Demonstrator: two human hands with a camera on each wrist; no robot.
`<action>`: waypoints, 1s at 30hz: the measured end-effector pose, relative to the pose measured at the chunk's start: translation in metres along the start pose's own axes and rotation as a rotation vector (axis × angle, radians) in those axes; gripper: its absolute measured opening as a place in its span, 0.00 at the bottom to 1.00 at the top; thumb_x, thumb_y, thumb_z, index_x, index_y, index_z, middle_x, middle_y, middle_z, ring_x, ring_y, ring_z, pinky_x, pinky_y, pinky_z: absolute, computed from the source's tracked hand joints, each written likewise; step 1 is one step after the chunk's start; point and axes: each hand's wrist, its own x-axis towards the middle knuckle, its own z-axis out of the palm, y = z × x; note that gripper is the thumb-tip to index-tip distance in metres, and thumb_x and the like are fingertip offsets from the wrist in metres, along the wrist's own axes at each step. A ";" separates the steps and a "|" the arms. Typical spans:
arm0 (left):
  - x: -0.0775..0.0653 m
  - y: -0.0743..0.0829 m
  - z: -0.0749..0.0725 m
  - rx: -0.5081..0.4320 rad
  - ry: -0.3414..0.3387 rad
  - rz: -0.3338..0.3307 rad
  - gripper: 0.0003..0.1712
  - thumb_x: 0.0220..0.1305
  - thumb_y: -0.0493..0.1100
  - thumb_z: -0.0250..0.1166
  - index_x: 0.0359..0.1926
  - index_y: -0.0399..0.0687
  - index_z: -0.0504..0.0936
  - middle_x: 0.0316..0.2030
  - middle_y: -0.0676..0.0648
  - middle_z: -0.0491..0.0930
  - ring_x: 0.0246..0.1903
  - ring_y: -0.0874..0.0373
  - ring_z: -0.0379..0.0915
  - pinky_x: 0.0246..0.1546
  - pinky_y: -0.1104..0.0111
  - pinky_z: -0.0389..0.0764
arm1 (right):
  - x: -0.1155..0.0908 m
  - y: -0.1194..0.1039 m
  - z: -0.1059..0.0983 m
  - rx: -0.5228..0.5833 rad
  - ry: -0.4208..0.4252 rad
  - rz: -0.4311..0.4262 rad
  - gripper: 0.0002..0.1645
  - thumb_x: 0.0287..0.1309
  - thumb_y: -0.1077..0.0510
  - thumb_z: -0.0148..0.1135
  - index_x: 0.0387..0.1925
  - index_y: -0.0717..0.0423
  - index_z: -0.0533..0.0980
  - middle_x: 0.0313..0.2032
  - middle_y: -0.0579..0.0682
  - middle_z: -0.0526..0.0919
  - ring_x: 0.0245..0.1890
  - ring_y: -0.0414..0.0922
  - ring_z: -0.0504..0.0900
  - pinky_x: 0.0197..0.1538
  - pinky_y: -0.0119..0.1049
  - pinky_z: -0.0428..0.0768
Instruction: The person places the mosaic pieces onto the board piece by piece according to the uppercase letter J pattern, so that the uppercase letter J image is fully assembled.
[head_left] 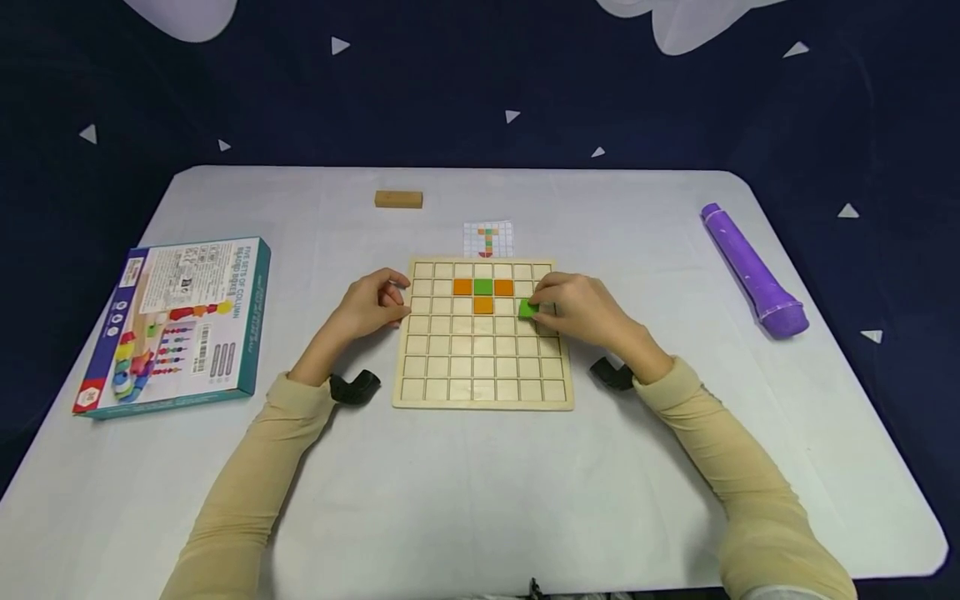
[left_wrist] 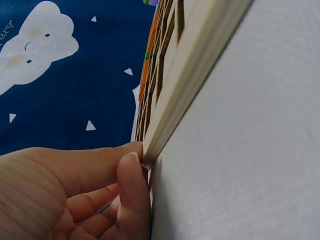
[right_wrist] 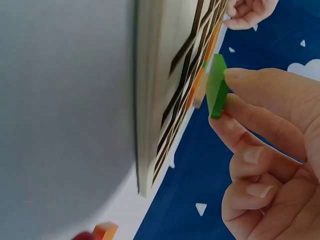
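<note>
A pale wooden grid board [head_left: 483,367] lies flat on the table. Set in its upper squares are orange tiles [head_left: 462,287], with a single green tile [head_left: 483,287] among them. My left hand [head_left: 369,304] holds the board's left edge with thumb and fingertips, seen close up in the left wrist view. Over the board's right side, my right hand [head_left: 581,307] pinches another green tile [right_wrist: 217,86] between thumb and fingers. This tile appears tilted above the grid in the right wrist view. Just behind the board lies a small pattern card [head_left: 501,240] with coloured squares.
A boxed toy set [head_left: 172,325] lies on the left of the table. A wooden block [head_left: 398,199] is at the back, and a purple tube with a flared end [head_left: 752,268] lies at right. In the right wrist view, an orange block [right_wrist: 106,231] shows at the bottom.
</note>
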 end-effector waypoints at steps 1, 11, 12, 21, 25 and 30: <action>0.000 0.000 0.000 0.000 0.001 -0.001 0.23 0.56 0.32 0.62 0.54 0.34 0.70 0.32 0.43 0.72 0.22 0.64 0.71 0.23 0.77 0.77 | 0.001 -0.002 0.001 0.010 -0.006 -0.005 0.12 0.50 0.60 0.66 0.37 0.61 0.83 0.39 0.54 0.84 0.35 0.46 0.83 0.36 0.38 0.82; 0.000 -0.001 0.001 0.009 0.001 0.000 0.23 0.56 0.33 0.63 0.54 0.35 0.70 0.31 0.44 0.73 0.22 0.63 0.71 0.22 0.76 0.76 | 0.010 -0.015 0.011 0.044 -0.022 -0.062 0.10 0.51 0.60 0.64 0.37 0.58 0.83 0.38 0.51 0.84 0.35 0.43 0.83 0.34 0.35 0.81; 0.000 -0.001 0.001 0.010 0.003 -0.001 0.23 0.56 0.33 0.63 0.54 0.35 0.70 0.31 0.44 0.73 0.22 0.64 0.71 0.22 0.76 0.76 | 0.011 -0.016 0.011 0.043 -0.028 -0.064 0.10 0.51 0.60 0.64 0.37 0.57 0.83 0.38 0.51 0.84 0.36 0.43 0.83 0.35 0.35 0.82; 0.000 -0.001 0.000 0.011 0.007 0.000 0.23 0.57 0.33 0.62 0.54 0.36 0.70 0.31 0.44 0.73 0.21 0.63 0.71 0.22 0.76 0.76 | 0.019 -0.024 0.011 0.052 -0.080 -0.081 0.10 0.52 0.59 0.65 0.38 0.56 0.83 0.39 0.49 0.83 0.38 0.43 0.82 0.38 0.35 0.82; -0.001 -0.001 0.000 0.006 0.003 0.007 0.23 0.56 0.33 0.62 0.54 0.35 0.70 0.31 0.44 0.73 0.21 0.63 0.72 0.22 0.75 0.76 | 0.022 -0.026 0.013 0.056 -0.103 -0.080 0.10 0.52 0.58 0.65 0.37 0.56 0.83 0.39 0.49 0.84 0.39 0.43 0.82 0.41 0.36 0.82; -0.001 -0.001 0.000 0.014 0.005 0.013 0.23 0.56 0.33 0.62 0.54 0.35 0.70 0.31 0.43 0.74 0.22 0.62 0.72 0.23 0.75 0.76 | 0.027 -0.029 0.015 0.034 -0.131 -0.097 0.09 0.51 0.58 0.66 0.35 0.56 0.84 0.38 0.49 0.85 0.39 0.43 0.82 0.43 0.36 0.81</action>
